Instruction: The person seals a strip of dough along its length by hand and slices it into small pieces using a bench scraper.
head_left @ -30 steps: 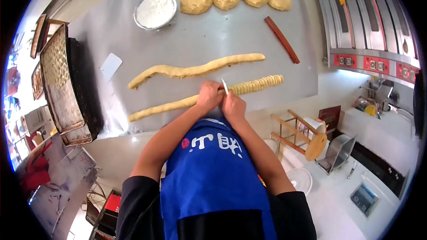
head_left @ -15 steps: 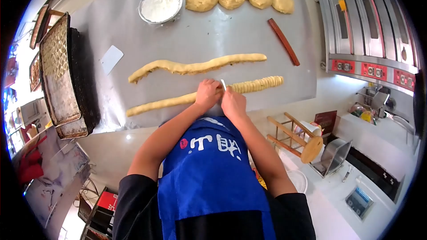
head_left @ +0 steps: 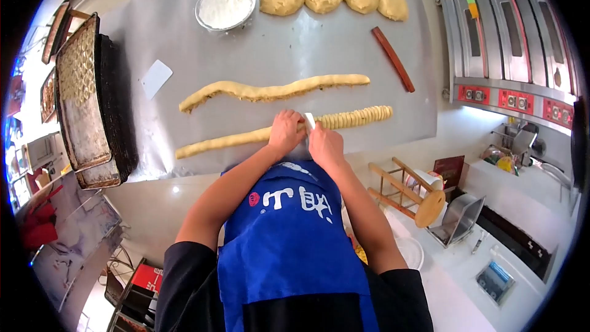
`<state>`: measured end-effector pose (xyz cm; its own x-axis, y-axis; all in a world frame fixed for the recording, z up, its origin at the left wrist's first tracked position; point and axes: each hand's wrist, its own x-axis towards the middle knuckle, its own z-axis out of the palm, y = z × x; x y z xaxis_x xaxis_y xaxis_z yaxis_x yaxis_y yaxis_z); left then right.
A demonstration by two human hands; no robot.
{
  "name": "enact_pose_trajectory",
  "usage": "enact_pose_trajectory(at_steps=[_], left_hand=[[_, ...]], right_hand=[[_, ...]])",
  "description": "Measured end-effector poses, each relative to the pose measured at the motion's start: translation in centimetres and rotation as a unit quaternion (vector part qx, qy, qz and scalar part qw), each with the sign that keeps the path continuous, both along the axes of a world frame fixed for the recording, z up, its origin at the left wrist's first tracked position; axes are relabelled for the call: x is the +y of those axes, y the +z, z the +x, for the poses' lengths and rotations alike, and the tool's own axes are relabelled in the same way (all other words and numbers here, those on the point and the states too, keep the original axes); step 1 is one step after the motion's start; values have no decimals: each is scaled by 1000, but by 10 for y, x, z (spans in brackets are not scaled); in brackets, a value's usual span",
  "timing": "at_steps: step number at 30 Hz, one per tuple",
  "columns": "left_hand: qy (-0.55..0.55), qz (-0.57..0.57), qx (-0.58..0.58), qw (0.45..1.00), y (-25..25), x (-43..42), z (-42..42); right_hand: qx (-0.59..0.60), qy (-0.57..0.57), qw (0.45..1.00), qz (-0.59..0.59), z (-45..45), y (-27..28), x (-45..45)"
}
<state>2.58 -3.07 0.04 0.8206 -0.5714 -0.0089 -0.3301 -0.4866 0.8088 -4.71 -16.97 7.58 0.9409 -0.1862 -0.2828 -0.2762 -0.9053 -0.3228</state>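
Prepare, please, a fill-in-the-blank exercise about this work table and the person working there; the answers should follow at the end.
1. Altogether, ____ long dough rolls lie on the table.
2. The right hand holds a tool whose colour is ____.
3. The near roll is sliced only on the person's ____ side.
4. The main colour of the apron is ____.

Missing words: two; white; right; blue

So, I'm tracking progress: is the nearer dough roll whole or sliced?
Partly sliced: cuts line the dough roll beyond the right hand; its other end is smooth.
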Motion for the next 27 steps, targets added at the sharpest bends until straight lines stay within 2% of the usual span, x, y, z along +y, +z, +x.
enact_pose_trajectory(at_steps=[3, 5, 7, 10, 12, 14, 16, 19, 23, 25, 27], left_hand=[[-8, -8, -5, 1000, -3, 2, 1], [-14, 18, 1, 1000, -3, 4, -3], [-13, 37, -7, 999, -3, 2, 3], [31, -39, 5, 999, 2, 5, 1], [17, 18, -11, 1000, 2, 13, 0], [10, 12, 3, 1000, 0, 14, 1], [-2, 32, 12, 999, 2, 13, 3], [-6, 53, 14, 999, 5, 13, 3], [-2, 46, 4, 999, -1, 16, 4], [-11, 15, 2, 1000, -2, 19, 3], [7, -8, 13, 1000, -1, 20, 0]], right_hand=[[20, 2, 1000, -11, 4, -17, 13], [-41, -50, 997, -30, -5, -42, 26], [-59, -57, 996, -22, -3, -40, 23], [-73, -69, 995, -10, -8, -27, 16], [-111, -74, 991, 16, -15, -14, 12], [-109, -65, 992, 20, -13, 2, 15], [-17, -26, 999, 13, -6, 7, 16], [16, -11, 1000, -12, 5, -2, 18], [-28, -43, 998, -26, 7, -31, 35], [-51, -85, 995, -9, 2, -35, 34], [-71, -80, 994, 1, -3, -33, 21]])
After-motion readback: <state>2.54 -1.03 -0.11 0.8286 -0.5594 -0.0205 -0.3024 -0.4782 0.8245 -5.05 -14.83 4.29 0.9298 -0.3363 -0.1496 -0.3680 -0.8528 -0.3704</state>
